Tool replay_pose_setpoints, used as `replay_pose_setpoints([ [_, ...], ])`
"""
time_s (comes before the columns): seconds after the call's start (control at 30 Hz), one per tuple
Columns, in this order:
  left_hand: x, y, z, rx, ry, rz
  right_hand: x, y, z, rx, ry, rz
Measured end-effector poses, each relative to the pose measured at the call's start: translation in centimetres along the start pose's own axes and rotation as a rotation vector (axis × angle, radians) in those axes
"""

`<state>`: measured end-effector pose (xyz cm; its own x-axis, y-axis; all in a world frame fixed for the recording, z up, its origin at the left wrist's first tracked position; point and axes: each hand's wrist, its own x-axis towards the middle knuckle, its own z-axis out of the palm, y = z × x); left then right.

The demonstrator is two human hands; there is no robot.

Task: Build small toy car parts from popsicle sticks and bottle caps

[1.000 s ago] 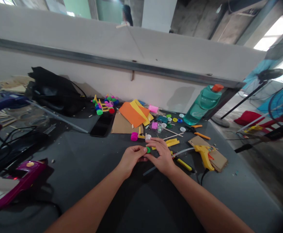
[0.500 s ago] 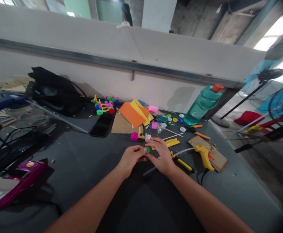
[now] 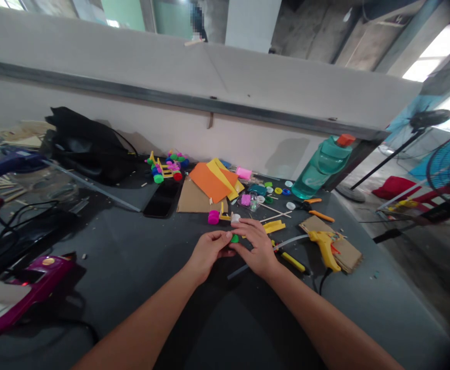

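Note:
Between my two hands, low over the dark table (image 3: 125, 288), is a small green bottle cap (image 3: 235, 238). My left hand (image 3: 209, 252) pinches it from the left with thumb and forefinger. From the other side, the thumb and fingers of my right hand (image 3: 256, 246) close on the same cap, partly covering it. Just beyond my fingertips stand a pink cap wheel (image 3: 213, 217), a small yellow frame (image 3: 223, 213) and a white cap (image 3: 235, 219). A yellow-handled tool (image 3: 292, 261) lies to the right of my right hand.
A yellow glue gun (image 3: 325, 246) rests on cardboard at right, near orange-handled pliers (image 3: 321, 209) and a teal bottle (image 3: 323, 167). Coloured sheets (image 3: 211, 180), loose caps and sticks lie ahead. A phone (image 3: 162, 198), black bag (image 3: 88, 144) and purple device (image 3: 32, 290) are leftward.
The green cap has turned slightly between my fingertips. Both hands stay in almost the same place.

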<state>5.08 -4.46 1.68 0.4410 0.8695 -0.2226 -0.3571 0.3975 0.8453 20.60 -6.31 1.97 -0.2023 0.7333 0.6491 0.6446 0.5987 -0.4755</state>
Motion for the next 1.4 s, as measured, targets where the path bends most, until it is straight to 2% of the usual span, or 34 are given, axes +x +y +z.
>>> replay_pose_setpoints([
  [0.23, 0.01, 0.12, 0.09, 0.007, -0.021, -0.017, -0.04, -0.07, 0.05, 0.006, 0.002, 0.069],
  [0.47, -0.02, 0.03, 0.23, 0.029, 0.006, -0.013, -0.11, 0.07, 0.14, -0.007, -0.035, 0.013],
  [0.6, -0.08, 0.24, 0.4, 0.026, 0.023, -0.004, 0.01, 0.14, 0.2, 0.01, -0.018, 0.042],
  [0.8, 0.0, 0.52, 0.24, 0.011, -0.021, -0.069, 0.19, 0.19, 0.27, 0.034, 0.023, 0.066],
  [0.97, 0.19, 0.45, -0.03, -0.05, -0.03, -0.048, 0.14, 0.18, 0.17, 0.053, 0.007, 0.039],
  [1.2, 0.27, 0.12, -0.24, -0.052, -0.057, -0.064, 0.27, -0.01, 0.03, 0.095, 0.006, 0.089],
  [1.4, 0.18, 0.18, -0.07, -0.063, -0.034, -0.059, 0.25, -0.07, -0.09, 0.114, -0.032, 0.073],
])
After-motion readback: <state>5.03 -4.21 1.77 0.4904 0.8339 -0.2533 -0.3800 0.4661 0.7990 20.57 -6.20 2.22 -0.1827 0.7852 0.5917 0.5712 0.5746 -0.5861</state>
